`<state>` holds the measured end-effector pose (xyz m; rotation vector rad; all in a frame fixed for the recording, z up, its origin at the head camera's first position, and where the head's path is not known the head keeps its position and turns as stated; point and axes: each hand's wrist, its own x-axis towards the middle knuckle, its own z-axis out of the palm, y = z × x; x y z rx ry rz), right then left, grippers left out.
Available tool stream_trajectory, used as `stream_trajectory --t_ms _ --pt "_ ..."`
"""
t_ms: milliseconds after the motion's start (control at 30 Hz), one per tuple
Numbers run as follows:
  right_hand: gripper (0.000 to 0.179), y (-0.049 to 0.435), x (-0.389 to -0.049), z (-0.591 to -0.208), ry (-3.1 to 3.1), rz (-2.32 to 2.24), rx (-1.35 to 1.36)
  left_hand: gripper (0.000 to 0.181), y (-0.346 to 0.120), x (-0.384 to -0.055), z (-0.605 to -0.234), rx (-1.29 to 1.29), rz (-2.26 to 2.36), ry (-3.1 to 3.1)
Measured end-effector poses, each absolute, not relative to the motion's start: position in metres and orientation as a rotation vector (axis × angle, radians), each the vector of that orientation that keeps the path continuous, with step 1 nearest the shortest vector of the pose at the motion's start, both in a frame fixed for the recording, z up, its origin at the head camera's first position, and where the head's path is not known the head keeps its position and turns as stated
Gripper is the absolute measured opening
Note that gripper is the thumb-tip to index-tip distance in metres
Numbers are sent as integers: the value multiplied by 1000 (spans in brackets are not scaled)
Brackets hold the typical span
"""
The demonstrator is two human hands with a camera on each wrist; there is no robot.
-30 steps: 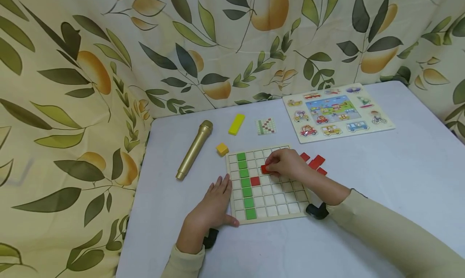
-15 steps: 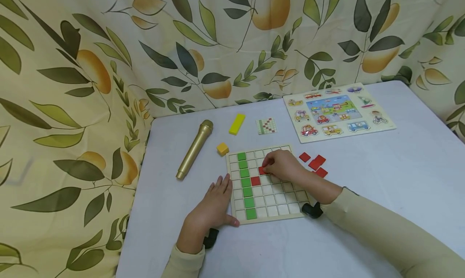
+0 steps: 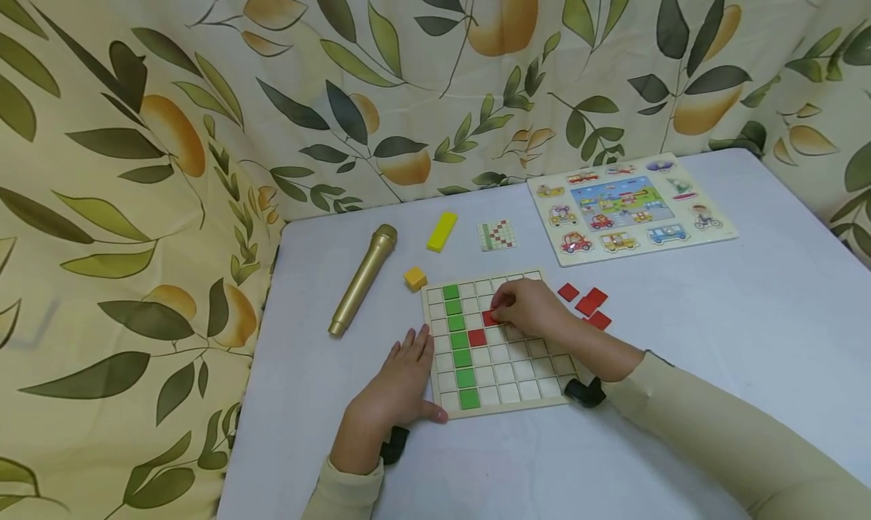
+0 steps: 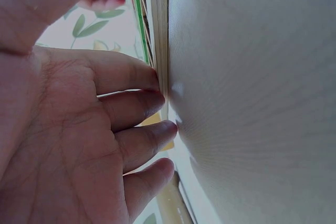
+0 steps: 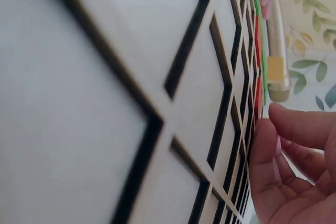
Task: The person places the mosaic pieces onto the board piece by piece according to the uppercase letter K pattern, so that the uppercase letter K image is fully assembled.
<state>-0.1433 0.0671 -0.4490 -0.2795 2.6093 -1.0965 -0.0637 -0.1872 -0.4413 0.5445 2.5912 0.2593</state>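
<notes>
A square wooden grid board [image 3: 525, 371] lies on the table, with a column of green tiles [image 3: 464, 358] near its left side. One red tile [image 3: 478, 338] sits beside that column. Up and to the right of it, my right hand [image 3: 534, 308] pinches a second red tile [image 3: 488, 319] at a cell, its fingertips partly covering the tile. In the right wrist view the thumb and index finger [image 5: 262, 135] meet at the board's surface. My left hand [image 3: 400, 384] rests against the board's left edge with fingers extended, the thumb at the lower left corner.
Several loose red tiles [image 3: 592, 301] lie right of the board. Behind it are a yellow block [image 3: 442, 232], an orange cube [image 3: 415, 279] and a small pattern card [image 3: 497, 235]. A gold microphone [image 3: 364, 280] lies left; a picture puzzle board [image 3: 565, 252] is back right.
My right hand has shifted the pinched red tile slightly left and down, to a cell diagonal to the other red tile. My left hand has stayed at the board's edge.
</notes>
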Motion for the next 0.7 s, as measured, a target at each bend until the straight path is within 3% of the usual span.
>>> stream_trajectory --t_ms 700 --pt "24 180 -132 -438 2708 -1045 76 124 -186 -63 -439 547 273 2591"
